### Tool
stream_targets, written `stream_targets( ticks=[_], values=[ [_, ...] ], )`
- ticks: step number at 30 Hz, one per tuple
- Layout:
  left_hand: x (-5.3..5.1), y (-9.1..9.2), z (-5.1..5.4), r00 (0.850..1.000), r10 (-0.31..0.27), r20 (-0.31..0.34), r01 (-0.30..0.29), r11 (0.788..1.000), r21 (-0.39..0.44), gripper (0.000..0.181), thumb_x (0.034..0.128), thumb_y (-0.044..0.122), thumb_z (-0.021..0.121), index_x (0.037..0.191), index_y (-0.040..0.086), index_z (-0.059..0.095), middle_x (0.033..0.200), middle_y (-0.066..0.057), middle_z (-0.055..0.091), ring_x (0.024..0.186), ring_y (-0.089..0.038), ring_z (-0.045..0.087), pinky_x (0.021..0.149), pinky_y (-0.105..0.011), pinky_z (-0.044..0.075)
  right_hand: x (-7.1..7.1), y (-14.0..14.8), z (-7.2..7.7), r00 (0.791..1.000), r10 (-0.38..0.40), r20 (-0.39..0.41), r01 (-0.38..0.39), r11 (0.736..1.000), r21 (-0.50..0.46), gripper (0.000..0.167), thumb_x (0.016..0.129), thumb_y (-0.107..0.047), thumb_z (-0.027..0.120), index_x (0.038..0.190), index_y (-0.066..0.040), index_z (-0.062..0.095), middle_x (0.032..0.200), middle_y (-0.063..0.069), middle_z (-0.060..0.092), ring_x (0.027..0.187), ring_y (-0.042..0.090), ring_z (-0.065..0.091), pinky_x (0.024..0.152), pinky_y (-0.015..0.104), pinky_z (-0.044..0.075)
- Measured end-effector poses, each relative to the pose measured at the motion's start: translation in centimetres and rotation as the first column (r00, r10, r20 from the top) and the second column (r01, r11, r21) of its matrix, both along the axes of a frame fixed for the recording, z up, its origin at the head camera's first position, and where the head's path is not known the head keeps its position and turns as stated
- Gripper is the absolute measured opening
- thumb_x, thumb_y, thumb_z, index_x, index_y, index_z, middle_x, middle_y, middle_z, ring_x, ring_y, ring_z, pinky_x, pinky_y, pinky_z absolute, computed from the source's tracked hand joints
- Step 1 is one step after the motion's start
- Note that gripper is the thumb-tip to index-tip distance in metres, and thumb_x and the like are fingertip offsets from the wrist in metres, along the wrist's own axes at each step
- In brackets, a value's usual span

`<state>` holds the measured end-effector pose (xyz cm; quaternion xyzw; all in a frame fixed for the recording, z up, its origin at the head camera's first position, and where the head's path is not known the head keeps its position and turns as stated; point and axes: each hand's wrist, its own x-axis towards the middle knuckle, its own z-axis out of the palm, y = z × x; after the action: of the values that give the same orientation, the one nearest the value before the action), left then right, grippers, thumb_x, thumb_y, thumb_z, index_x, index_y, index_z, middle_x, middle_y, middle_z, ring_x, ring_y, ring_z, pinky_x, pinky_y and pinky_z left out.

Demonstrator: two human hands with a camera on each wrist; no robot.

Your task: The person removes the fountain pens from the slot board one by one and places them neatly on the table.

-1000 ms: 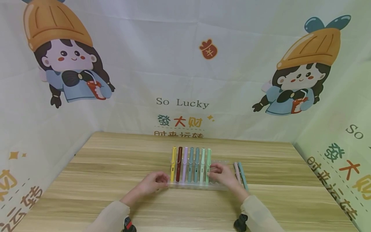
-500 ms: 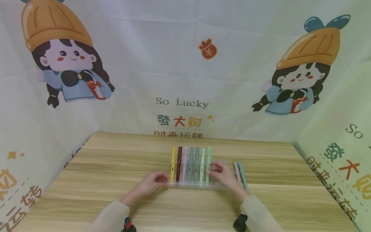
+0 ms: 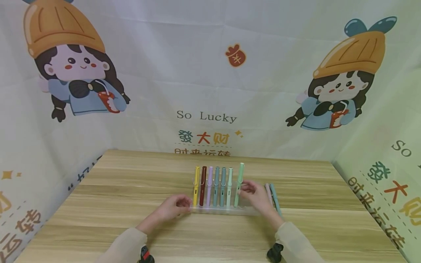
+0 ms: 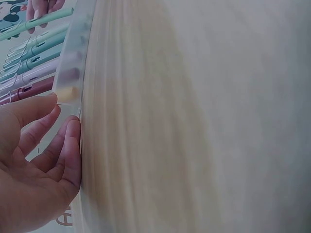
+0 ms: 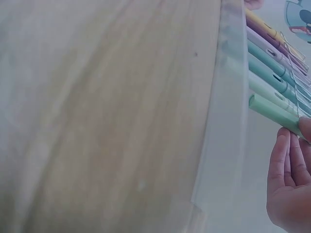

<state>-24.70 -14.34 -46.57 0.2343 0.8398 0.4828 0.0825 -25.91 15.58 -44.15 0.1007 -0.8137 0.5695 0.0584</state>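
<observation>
A clear pen rack (image 3: 210,210) stands on the table with a row of capped pens leaning in it. My right hand (image 3: 258,197) pinches a light green pen (image 3: 239,184) between thumb and fingers. In the right wrist view this green pen (image 5: 274,112) has its lower end raised clear of the rack's front ledge. My left hand (image 3: 174,207) grips the rack's left end, thumb and curled fingers at its corner in the left wrist view. Still in the rack are yellow (image 3: 196,186), dark red (image 3: 203,186), lilac (image 3: 209,186), two blue-grey and pale mint (image 3: 229,188) pens.
A pink pen (image 3: 269,193) and a blue pen (image 3: 275,199) lie on the wooden table (image 3: 138,175) just right of the rack, partly behind my right hand. A printed cloth (image 3: 158,73) hangs behind and at both sides of the table.
My right hand has lifted the light green pen up out of its slot and slightly to the right, and it now tilts. The left hand and the rack have stayed put.
</observation>
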Motion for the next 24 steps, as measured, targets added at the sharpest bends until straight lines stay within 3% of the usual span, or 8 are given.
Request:
stream_targets(
  ticks=[10, 24],
  values=[
    [0.1, 0.1, 0.1, 1.0, 0.007, -0.008, -0.007, 1.0, -0.008, 0.016, 0.0798, 0.005, 0.062, 0.094, -0.002, 0.058, 0.082, -0.004, 0.056, 0.077, -0.018, 0.052, 0.061, -0.025, 0.045, 0.2, 1.1, 0.8, 1.0, -0.018, -0.005, 0.018, 1.0, 0.021, 0.035, 0.077, -0.003, 0.066, 0.109, 0.004, 0.054, 0.086, 0.013, 0.063, 0.075, 0.02, 0.059, 0.066, 0.028, 0.048],
    [0.0, 0.0, -0.1, 1.0, -0.001, -0.007, 0.001, 1.0, 0.005, 0.016, 0.0796, 0.004, 0.062, 0.093, -0.002, 0.058, 0.081, -0.004, 0.056, 0.076, -0.019, 0.052, 0.061, -0.024, 0.045, 1.3, 3.9, 1.7, 1.0, -0.003, 0.031, 0.002, 0.999, 0.038, 0.037, 0.08, -0.004, 0.063, 0.113, 0.007, 0.05, 0.091, 0.015, 0.061, 0.08, 0.021, 0.055, 0.067, 0.025, 0.046]
  ],
)
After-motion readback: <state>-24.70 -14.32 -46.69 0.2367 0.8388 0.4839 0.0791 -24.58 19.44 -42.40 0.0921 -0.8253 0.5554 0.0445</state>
